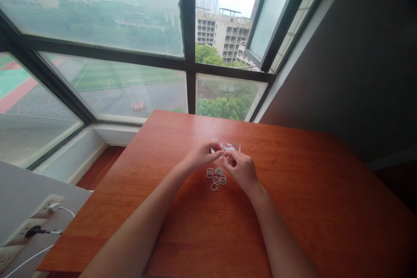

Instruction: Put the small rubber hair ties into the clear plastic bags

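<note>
My left hand (204,154) and my right hand (241,167) meet over the middle of the table. Their fingertips come together, thumbs and forefingers bent into a pinch. Whatever lies between them is too small to make out. Just beyond the fingers is a clear plastic packet (236,147) with white marks on it, partly covered by my right hand. More clear plastic (214,140) shows behind my left fingers. Below the hands, several pale rings (223,176) lie in a loose cluster, some overlapping, with neither hand touching them.
The reddish-brown wooden table (312,200) stretches beneath both forearms, widest to the right. Large dark-framed windows (191,67) rise beyond its far edge. At lower left, wall sockets (21,231) hold plugs with cables close to the table's left edge.
</note>
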### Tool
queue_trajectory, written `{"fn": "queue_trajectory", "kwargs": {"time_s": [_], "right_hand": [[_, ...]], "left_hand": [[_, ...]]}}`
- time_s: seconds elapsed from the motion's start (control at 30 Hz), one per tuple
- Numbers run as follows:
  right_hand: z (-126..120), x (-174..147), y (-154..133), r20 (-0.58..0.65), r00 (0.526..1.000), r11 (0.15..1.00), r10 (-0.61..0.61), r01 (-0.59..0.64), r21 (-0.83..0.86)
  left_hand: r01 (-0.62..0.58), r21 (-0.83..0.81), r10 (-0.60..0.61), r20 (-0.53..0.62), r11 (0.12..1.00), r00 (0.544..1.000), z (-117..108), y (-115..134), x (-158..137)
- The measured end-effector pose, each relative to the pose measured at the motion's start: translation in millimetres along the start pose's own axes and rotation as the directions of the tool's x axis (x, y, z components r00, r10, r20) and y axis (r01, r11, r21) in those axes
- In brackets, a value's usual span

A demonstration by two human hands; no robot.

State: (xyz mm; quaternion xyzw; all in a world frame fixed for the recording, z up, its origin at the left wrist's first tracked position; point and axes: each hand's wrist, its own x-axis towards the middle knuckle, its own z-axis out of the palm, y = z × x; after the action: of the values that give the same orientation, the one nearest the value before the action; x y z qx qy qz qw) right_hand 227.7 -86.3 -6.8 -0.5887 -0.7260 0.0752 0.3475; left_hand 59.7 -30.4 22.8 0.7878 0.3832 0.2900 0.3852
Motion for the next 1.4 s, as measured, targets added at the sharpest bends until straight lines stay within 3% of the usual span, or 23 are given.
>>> {"fn": "queue_trajectory", "kwargs": {"time_s": [0.2, 0.47, 0.77, 1.23, 1.4], "right_hand": [[-1, 0, -1, 0.042, 0.999, 1.000, 0.022, -0.022, 0.000], [-7, 2, 4, 0.078, 0.994, 0.996, 0.078, -0.081, 0.030], [-8, 4, 8, 0.186, 0.976, 0.992, 0.116, -0.124, 0.034], [-8, -1, 2, 0.389, 0.914, 0.991, 0.113, -0.131, 0.019], [-6, -2, 1, 0.427, 0.897, 0.992, 0.114, -0.129, 0.007]], "left_hand": [[-0.023, -0.002, 0.023, 0.009, 1.000, 1.000, 1, -2, 0], [-0.026, 0.276, 0.067, -0.141, 0.961, 0.988, -19, -20, 0], [0.001, 0.390, 0.047, -0.113, 0.921, 0.992, -23, -24, -2], [-0.026, 0.393, 0.086, -0.137, 0.919, 0.987, -24, -25, -2], [-0.028, 0.327, 0.075, -0.129, 0.945, 0.989, -23, -24, -2]]}}
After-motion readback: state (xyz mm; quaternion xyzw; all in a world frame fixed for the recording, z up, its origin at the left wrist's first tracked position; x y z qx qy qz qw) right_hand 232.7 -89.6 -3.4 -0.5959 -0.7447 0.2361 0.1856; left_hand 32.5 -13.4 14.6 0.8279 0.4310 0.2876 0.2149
